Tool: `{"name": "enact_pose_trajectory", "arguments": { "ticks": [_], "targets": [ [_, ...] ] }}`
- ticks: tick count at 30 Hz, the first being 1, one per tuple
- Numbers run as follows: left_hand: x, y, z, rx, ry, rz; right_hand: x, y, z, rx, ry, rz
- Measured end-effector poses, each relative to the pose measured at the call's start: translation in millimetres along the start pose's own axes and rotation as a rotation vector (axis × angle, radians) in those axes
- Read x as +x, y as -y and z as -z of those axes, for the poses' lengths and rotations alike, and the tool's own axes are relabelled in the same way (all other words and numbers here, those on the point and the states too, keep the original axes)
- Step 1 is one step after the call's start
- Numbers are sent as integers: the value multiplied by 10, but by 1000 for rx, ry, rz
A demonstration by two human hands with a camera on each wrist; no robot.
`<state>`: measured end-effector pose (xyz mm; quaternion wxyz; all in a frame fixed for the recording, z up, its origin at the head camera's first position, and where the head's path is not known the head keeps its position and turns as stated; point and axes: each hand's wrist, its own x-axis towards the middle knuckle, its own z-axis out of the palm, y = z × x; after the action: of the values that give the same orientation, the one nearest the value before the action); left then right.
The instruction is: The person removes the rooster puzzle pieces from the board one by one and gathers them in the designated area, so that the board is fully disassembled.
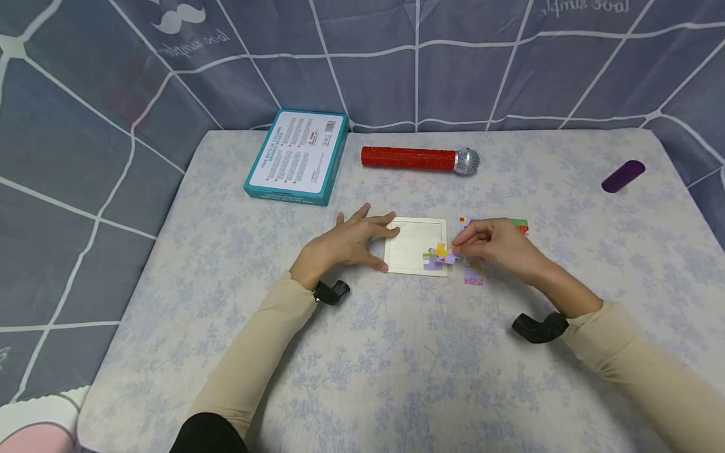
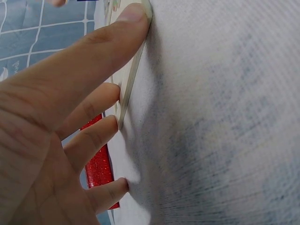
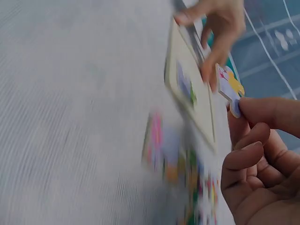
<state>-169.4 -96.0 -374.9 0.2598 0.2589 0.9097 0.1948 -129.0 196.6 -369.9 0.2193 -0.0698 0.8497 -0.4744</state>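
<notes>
A pale wooden puzzle tray [image 1: 410,248] lies at the middle of the table, with a purple jigsaw piece [image 1: 432,263] in its lower right corner. My left hand [image 1: 354,242] spreads along the tray's left side; the thumb touches the near corner and the other fingers extend towards the far one, as the left wrist view also shows. Over the tray's right edge, my right hand [image 1: 501,245] pinches a yellow and lilac jigsaw piece [image 3: 228,84] between thumb and finger. More jigsaw pieces [image 1: 473,274] lie right of the tray, partly hidden under that hand.
Behind the tray lies a red glittery microphone [image 1: 408,158] with a silver head. To its left is a teal and white box [image 1: 300,154]. A dark purple cylinder [image 1: 623,176] lies at the far right. Grey gridded cloth [image 1: 374,82] hangs behind the table.
</notes>
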Motion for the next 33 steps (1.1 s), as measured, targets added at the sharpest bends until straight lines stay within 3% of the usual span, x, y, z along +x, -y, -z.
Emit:
{"name": "enact_pose_trajectory", "arguments": {
  "ticks": [6, 13, 24, 33],
  "targets": [
    [-4, -7, 4, 7, -4, 0, -260, -266, 295, -71, -24, -74],
    [-13, -17, 14, 14, 3, 3, -456, -480, 464, -94, -11, -129],
    [-13, -4, -3, -3, -3, -3, -451, -447, 437, -309, -36, -93],
    [-19, -6, 5, -4, 0, 0, -452, -425, 415, -376, -69, -76]
  ]
}}
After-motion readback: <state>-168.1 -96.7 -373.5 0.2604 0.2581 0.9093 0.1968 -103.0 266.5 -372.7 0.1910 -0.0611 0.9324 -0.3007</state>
